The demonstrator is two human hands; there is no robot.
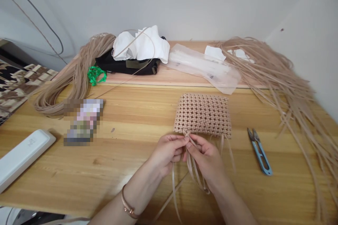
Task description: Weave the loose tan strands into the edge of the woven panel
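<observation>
A tan woven mat (pixel 202 114) lies on the wooden table (pixel 132 154), with loose flat strips (pixel 194 168) trailing from its near edge. My left hand (pixel 169 153) and my right hand (pixel 207 158) meet at that near edge, just left of its middle. Both pinch the strips with fingers closed, thumbs and fingertips touching the weave's last row. Several strip ends hang down between my wrists toward the table's front. A thin bracelet (pixel 128 206) sits on my left wrist.
Blue thread snips (pixel 260 154) lie right of my hands. Bundles of tan strips lie at far right (pixel 295 91) and far left (pixel 76 74). A white case (pixel 23 154), a blurred card (pixel 83 121), a black bag with white paper (pixel 134 56), green ribbon (pixel 95 74) and a plastic sleeve (pixel 203 66) lie around.
</observation>
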